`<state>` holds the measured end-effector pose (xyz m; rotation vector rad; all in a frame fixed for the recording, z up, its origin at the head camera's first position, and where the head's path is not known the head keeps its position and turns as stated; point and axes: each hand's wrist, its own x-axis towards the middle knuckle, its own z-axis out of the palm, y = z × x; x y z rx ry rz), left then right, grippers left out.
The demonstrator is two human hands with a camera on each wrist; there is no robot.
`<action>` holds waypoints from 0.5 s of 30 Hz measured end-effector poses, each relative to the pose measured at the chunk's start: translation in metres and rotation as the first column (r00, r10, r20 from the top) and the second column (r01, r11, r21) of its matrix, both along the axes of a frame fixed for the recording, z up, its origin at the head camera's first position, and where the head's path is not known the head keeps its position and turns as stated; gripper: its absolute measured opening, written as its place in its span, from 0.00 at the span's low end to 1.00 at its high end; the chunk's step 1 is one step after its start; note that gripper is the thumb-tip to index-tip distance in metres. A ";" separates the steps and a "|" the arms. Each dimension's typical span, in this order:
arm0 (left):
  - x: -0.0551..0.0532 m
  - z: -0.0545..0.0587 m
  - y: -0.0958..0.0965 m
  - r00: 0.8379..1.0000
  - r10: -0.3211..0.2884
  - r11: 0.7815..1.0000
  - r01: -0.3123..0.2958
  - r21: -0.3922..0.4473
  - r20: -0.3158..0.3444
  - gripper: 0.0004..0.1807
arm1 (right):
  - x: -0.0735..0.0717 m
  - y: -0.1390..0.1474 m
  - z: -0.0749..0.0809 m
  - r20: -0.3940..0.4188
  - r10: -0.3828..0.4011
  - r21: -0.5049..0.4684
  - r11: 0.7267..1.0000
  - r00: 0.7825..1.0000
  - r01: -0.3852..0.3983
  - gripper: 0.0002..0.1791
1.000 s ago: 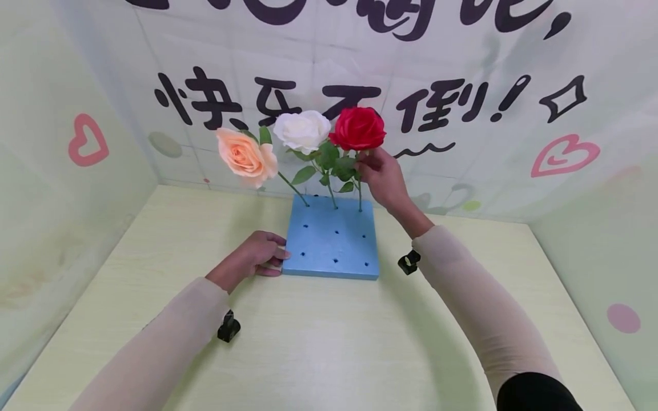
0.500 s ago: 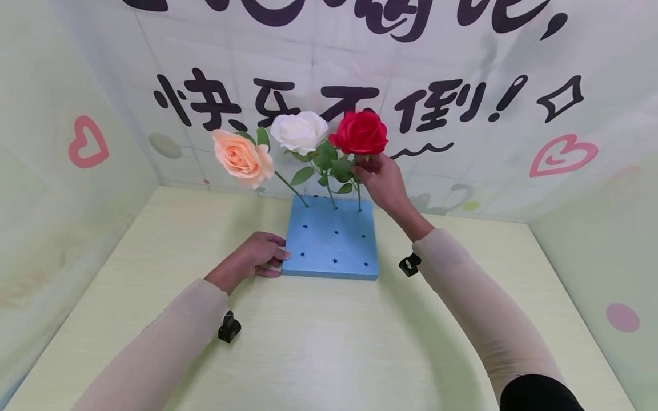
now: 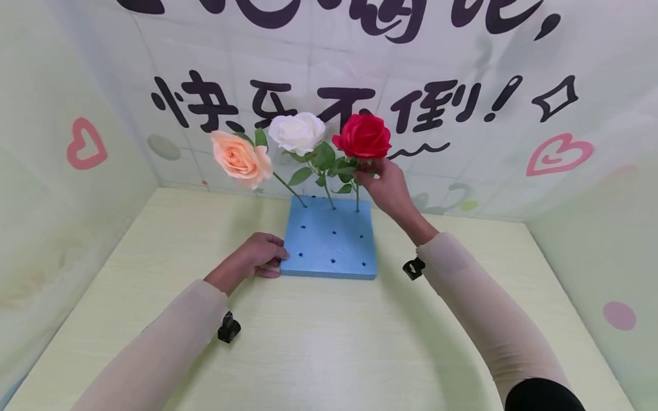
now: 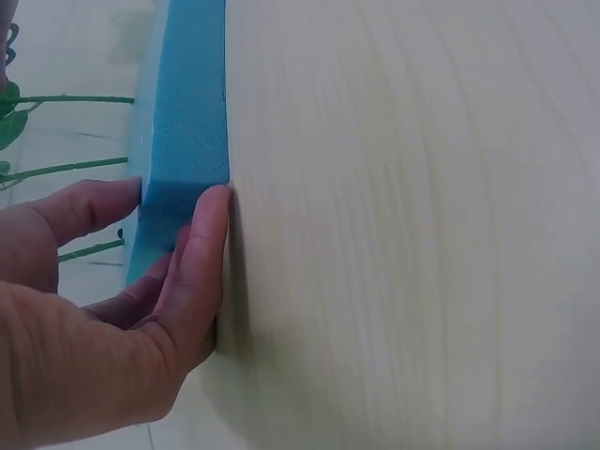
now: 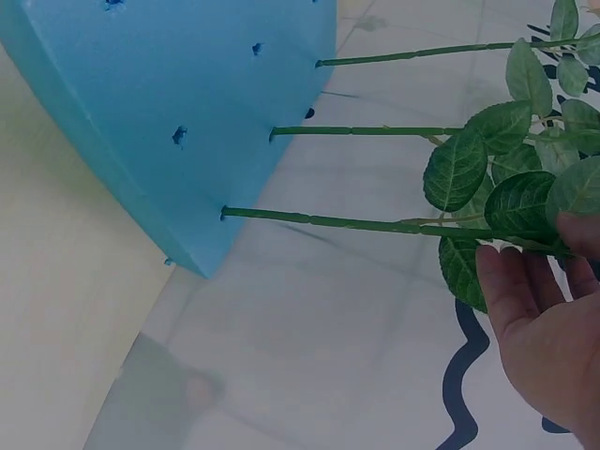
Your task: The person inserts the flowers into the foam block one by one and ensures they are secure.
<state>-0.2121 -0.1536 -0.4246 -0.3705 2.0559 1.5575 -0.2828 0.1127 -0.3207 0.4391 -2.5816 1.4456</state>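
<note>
A blue foam block [image 3: 319, 245] with rows of small holes lies on the table. Three artificial roses rise from its back row: a peach rose [image 3: 241, 158] leaning left, a white rose [image 3: 297, 133] in the middle and a red rose [image 3: 362, 137] on the right. My right hand [image 3: 388, 185] pinches the red rose's stem just below the bloom; in the right wrist view its green stem [image 5: 328, 222] runs into a corner hole. At the block's left side, my left hand [image 3: 259, 255] grips the edge, thumb on top and fingers along the side [image 4: 197, 272].
Behind the block stands a white printed backdrop [image 3: 247, 182] with large dark characters, close to the blooms. Side panels with pink hearts flank the pale wooden table [image 3: 308, 342]. Black camera mounts [image 3: 229, 327] sit at both wrists.
The red bloom has shifted slightly right and lower, and my right hand has moved with it. My left hand keeps its place on the block. The whole view has drifted a little.
</note>
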 end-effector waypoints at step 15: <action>0.008 0.008 0.005 0.973 -0.134 0.962 0.081 -0.262 -0.189 0.28 | 0.022 0.036 -0.005 -0.145 0.012 0.086 0.996 0.989 0.000 0.24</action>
